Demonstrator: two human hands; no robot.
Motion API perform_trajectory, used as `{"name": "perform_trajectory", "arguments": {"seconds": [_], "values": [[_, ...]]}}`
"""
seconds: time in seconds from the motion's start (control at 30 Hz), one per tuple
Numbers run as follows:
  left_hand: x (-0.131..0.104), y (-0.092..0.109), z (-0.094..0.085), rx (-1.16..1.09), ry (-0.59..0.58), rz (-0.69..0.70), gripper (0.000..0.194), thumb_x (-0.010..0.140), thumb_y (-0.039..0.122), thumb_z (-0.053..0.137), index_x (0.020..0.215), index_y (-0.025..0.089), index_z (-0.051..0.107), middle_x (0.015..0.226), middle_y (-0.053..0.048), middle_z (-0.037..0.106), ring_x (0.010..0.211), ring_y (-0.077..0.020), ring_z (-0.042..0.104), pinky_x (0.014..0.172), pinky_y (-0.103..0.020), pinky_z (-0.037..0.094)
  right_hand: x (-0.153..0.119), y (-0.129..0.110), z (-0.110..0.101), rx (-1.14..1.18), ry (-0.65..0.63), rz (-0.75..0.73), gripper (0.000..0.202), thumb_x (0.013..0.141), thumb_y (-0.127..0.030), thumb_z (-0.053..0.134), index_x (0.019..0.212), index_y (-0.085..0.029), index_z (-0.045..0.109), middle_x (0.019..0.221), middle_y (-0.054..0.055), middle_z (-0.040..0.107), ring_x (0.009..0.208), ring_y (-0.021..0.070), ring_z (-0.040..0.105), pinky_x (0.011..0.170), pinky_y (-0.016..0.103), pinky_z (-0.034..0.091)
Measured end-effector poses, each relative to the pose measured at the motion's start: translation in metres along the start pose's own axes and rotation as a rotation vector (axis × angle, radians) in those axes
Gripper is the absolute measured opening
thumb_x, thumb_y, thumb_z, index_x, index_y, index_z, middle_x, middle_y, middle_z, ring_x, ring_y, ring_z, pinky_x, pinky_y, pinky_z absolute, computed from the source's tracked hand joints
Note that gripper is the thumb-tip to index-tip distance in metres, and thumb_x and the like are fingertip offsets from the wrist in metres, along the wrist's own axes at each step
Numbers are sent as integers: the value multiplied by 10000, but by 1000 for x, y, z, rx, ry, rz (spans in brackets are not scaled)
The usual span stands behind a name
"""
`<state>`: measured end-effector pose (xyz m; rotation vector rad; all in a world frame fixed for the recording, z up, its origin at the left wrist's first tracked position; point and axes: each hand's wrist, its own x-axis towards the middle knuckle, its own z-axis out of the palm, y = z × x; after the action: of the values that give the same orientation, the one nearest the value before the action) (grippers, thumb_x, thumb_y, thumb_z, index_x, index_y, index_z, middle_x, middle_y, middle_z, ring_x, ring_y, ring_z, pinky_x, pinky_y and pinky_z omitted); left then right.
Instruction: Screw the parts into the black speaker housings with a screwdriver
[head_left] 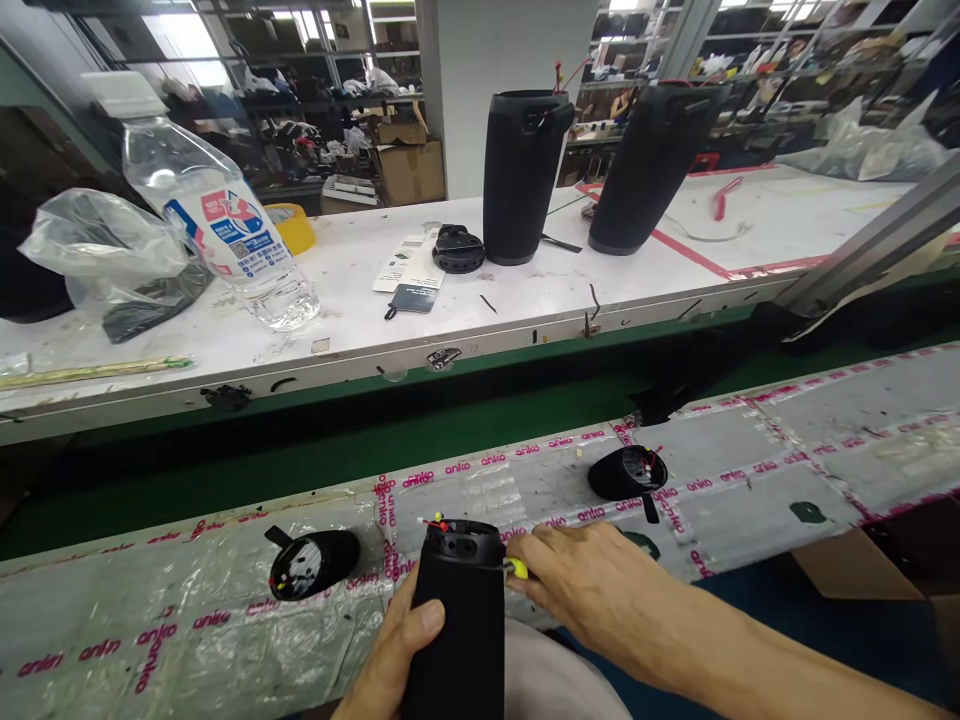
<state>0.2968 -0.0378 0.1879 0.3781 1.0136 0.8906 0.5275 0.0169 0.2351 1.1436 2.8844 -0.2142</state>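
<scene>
Upright at the bottom middle is a black cylindrical speaker housing (459,630) with an open top. Thin red and yellow wires (437,523) stick out of that top. My left hand (397,640) is wrapped around the housing's left side, its thumb across the front. At the upper right rim is my right hand (581,580), closed on a small tool with a yellow end (517,568). Most of the tool is hidden by the fingers, so its kind does not show. Similar black housings lie on their sides, one to the left (315,565) and one to the right (626,472).
Plastic film and pink-printed tape cover the near bench (465,490). On the white shelf (360,330) beyond stand two tall black housings (525,180), a water bottle (225,220), a plastic bag (112,250), yellow tape (292,228) and a round black part (458,250).
</scene>
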Motion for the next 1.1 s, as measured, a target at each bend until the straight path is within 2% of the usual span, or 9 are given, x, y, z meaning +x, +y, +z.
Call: {"name": "perform_trajectory", "arguments": {"seconds": [0.1, 0.27, 0.37, 0.6, 0.7, 0.83, 0.97, 1.03, 1.1], "values": [[1, 3, -2, 67, -17, 34, 649, 795, 451, 733, 1398, 254, 599, 1261, -83, 751, 1220, -327, 653, 1010, -378, 513, -1, -2, 2, 16, 15, 7, 89, 1036, -247, 558, 1070, -209, 485, 835, 4, 614, 640, 223, 622, 502, 374, 194], [9, 7, -10, 112, -68, 95, 652, 742, 473, 767, 1326, 210, 644, 1359, -129, 689, 1302, -424, 577, 1104, -528, 451, -3, -11, 8, 50, 6, 37, 82, 1035, -246, 538, 1056, -212, 467, 815, 12, 598, 609, 229, 615, 492, 371, 218], [10, 9, -11, 179, -57, 119, 679, 718, 470, 790, 1330, 223, 633, 1391, -121, 668, 1354, -430, 527, 1152, -552, 399, -1, -15, 11, 35, 11, 33, 45, 1048, -239, 494, 1060, -207, 465, 810, 17, 589, 608, 234, 609, 484, 376, 225], [-1, 8, -9, 284, 70, 160, 652, 744, 447, 781, 1348, 250, 634, 1449, -103, 627, 1427, -418, 448, 1201, -557, 335, -1, -12, 13, -14, 35, -1, 62, 1019, -231, 537, 1019, -195, 486, 770, 10, 574, 561, 215, 578, 452, 373, 187], [-3, 7, -10, 310, 78, 164, 676, 746, 474, 773, 1367, 259, 613, 1474, -96, 605, 1436, -406, 439, 1216, -549, 313, -2, -11, 13, -33, 50, -25, 74, 997, -223, 569, 997, -196, 501, 771, 16, 581, 546, 204, 551, 445, 370, 183], [-2, 12, -7, 377, 64, 133, 717, 723, 502, 780, 1376, 273, 593, 1435, -84, 637, 1381, -408, 503, 1172, -530, 390, -3, -10, 10, -56, 39, -62, 50, 971, -185, 576, 978, -197, 529, 775, 27, 581, 545, 189, 515, 430, 368, 196], [0, 17, 1, 441, 63, 144, 722, 702, 529, 798, 1342, 256, 606, 1371, -93, 678, 1312, -407, 567, 1140, -516, 419, -2, -11, 3, -111, -11, -108, 138, 886, -119, 641, 948, -202, 550, 761, 13, 557, 568, 196, 509, 411, 383, 180], [0, 17, 3, 453, 72, 160, 718, 700, 534, 802, 1334, 256, 607, 1388, -90, 667, 1324, -402, 557, 1142, -507, 416, 1, -12, 1, -126, -27, -122, 175, 840, -103, 679, 921, -201, 558, 749, 8, 552, 570, 197, 513, 401, 387, 158], [1, 13, 1, 425, 98, 151, 709, 702, 513, 810, 1336, 268, 604, 1413, -81, 653, 1374, -400, 513, 1168, -506, 392, 3, -11, 1, -115, -35, -109, 159, 851, -119, 688, 909, -197, 561, 740, 7, 567, 562, 195, 526, 400, 386, 150]]}}
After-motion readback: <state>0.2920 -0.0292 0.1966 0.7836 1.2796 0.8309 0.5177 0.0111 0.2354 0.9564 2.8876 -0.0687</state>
